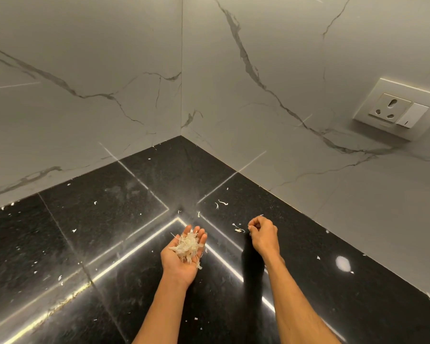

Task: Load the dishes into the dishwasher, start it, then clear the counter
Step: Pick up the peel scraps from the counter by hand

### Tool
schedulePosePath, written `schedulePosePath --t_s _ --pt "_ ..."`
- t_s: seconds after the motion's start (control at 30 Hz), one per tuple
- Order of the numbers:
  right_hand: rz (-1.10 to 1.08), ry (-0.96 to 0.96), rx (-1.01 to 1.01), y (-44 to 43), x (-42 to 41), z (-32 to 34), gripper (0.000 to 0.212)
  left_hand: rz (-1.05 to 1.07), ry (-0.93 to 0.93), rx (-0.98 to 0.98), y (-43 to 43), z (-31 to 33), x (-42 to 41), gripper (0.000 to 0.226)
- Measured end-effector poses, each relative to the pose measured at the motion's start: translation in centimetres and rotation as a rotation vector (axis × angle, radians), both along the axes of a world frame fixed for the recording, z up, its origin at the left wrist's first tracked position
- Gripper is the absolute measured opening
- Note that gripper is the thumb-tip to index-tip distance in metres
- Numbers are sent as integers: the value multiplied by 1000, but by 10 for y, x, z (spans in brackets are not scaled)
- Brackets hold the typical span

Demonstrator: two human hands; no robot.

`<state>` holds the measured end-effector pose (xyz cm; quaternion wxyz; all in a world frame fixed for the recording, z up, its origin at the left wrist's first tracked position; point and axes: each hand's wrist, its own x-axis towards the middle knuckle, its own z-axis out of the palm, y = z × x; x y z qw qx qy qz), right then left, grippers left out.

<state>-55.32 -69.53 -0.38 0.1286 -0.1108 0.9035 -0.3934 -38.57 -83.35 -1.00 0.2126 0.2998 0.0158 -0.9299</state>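
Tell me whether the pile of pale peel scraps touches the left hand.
Touching. The head view shows the pile of pale, papery peel scraps lying directly on the upturned palm and fingers of the left hand.

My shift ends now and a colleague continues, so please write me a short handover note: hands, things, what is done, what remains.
Left hand: palm up, open, carrying a heap of pale peels.
Right hand: fingers curled in a pinch near the counter; whether it holds a scrap is unclear.
Done: part of the peels gathered. Dishwasher and dishes not in view.
Remaining: loose scraps beside the right hand, further bits across the left side; then discard the heap.
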Motion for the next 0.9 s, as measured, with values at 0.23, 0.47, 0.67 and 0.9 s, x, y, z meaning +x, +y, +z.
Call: schedulePosePath --t_s 0.23,0.47,0.67,0.9 --pt "173 81 236 -42 16 -2 31 115 -13 -7 -27 -3 26 40" --pt "404 78 318 -86 67 0 24 159 -22 11 -28 -3 34 40" --pt "465 168 295 -101 100 -4 14 162 -22 -14 -29 -4 43 40" --pt "315 139 252 -92 104 -3 26 204 -38 10 -37 -5 58 41"
